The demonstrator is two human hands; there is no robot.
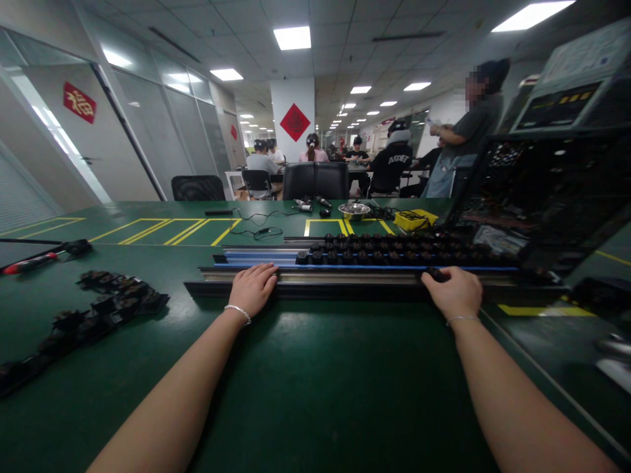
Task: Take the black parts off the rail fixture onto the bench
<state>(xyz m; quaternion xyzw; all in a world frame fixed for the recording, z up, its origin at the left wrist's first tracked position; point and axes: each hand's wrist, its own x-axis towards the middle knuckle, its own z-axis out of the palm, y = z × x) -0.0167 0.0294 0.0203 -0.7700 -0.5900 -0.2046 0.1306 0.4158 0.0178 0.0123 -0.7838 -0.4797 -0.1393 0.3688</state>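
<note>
Long black and metallic rails [345, 290] lie side by side across the table. My left hand [254, 289] rests flat over the nearest rails, left of their middle, with its fingers stretched forward. Toward their right end, my right hand [457, 291] pinches a small black component [436, 274] at the channel of a near rail; its exact kind does not show. Farther back, rows of similar black components [389, 248] sit along the other rails, one of which has blue strips [261, 257].
Loose black components [106, 305] are heaped at left, near a red-and-black tool [32, 263]. Behind the rails are a metal bowl [353, 209], a yellow tray [415, 219] and cables [259, 232]. A dark open-fronted case [557, 190] stands at right. Several people are in the background.
</note>
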